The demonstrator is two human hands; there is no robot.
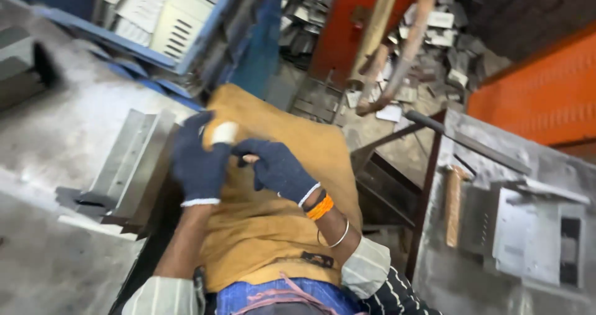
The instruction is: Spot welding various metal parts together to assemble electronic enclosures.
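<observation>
Between left hand (pixel 198 159) fingers, white roll (pixel 224 132) (right hand (pixel 276 169) near)

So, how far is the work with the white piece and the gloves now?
Done: the left hand and the right hand already wear dark gloves, and the yellow apron covers the lap. In hand: the left hand holds a small white piece, too blurred to identify, and the right fingers curl beside it. Left: the grey metal parts and the hammer lie untouched.
</observation>
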